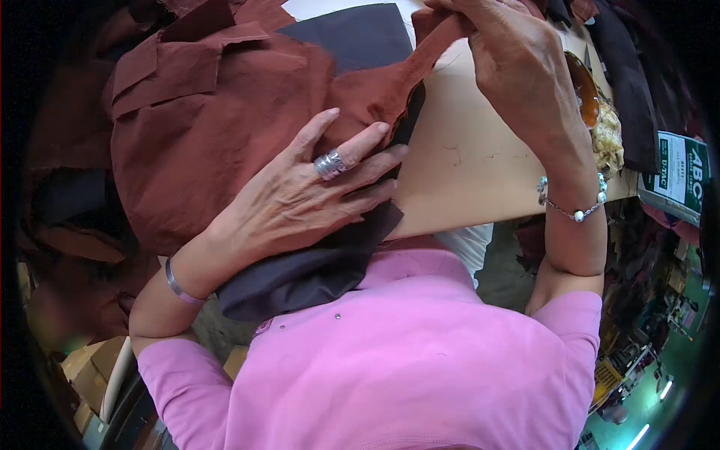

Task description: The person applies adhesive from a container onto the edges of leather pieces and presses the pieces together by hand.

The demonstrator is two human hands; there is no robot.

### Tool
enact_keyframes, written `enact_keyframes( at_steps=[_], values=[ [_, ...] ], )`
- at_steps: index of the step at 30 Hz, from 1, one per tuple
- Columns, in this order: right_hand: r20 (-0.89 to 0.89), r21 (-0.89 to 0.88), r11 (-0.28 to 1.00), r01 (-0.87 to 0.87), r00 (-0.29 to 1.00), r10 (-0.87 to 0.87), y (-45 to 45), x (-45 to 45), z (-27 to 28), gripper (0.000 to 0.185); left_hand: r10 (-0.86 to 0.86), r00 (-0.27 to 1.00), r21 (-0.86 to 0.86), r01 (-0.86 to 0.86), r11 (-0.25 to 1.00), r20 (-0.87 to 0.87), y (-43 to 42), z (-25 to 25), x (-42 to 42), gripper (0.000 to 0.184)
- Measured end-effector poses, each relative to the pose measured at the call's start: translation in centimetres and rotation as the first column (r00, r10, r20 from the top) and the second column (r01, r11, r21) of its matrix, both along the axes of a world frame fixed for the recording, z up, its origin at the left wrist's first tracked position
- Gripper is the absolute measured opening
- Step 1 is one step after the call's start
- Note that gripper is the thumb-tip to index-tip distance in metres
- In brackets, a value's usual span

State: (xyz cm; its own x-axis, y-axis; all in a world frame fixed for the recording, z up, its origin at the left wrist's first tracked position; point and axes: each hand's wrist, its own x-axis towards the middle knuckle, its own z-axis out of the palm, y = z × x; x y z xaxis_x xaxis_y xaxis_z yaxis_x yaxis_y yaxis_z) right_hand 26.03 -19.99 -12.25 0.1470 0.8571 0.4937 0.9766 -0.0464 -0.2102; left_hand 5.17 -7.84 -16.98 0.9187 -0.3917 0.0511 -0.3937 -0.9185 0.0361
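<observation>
Pink shirt cloth (420, 360) fills the foreground, below the tan bench (480, 165). Beside the bench's right corner, a green-and-white package (675, 176) reads "ABC" and "U-TAC"; its smaller print is too fine to make out. An amber dish (583, 94) and a crumpled yellowish lump (607, 139) sit near the right wrist, next to dark fabric (628, 90) that partly blocks the bench's right side. Rust-brown cloth (217, 142) covers the bench's left part, overlapping a charcoal piece (356, 34). The ringed left hand (322, 180) lies on it, fingers apart; the right hand (510, 60) is clamped on its raised strip.
</observation>
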Motion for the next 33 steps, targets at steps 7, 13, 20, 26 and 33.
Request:
enact_keyframes(
  at_steps=[7, 13, 20, 26, 33],
  values=[
    [0.044, 0.114, 0.990, -0.080, 0.996, 0.076, 0.6, 1.1, -1.2, 0.064, -0.247, 0.965, 0.162, 0.259, 0.952, -0.088, 0.1, 0.8, 1.2, 0.018],
    [-0.038, -0.043, 0.993, -0.113, 0.993, 0.111, -1.6, -1.2, -3.2, 0.068, 0.171, 0.953, 0.216, -0.117, 0.969, -0.251, 1.9, 3.0, -2.8, 0.010],
    [-0.123, -0.070, 0.997, -0.021, 0.992, 0.013, -2.8, -1.9, -2.5, 0.061, 0.349, 0.895, 0.084, -0.384, 0.919, 0.277, 1.5, 1.6, -3.5, 0.005],
    [-0.120, -0.228, 0.973, -0.031, 0.993, 0.004, -1.7, -2.1, -1.5, 0.064, 0.527, 0.840, 0.224, -0.542, 0.810, 0.124, 2.6, 3.0, -4.8, 0.004],
    [-0.069, -0.192, 0.981, -0.009, 0.998, -0.005, -2.8, -1.2, -2.3, 0.057, 0.333, 0.943, 0.181, -0.324, 0.928, -0.019, 2.3, 3.5, -4.1, 0.034]
  ],
)
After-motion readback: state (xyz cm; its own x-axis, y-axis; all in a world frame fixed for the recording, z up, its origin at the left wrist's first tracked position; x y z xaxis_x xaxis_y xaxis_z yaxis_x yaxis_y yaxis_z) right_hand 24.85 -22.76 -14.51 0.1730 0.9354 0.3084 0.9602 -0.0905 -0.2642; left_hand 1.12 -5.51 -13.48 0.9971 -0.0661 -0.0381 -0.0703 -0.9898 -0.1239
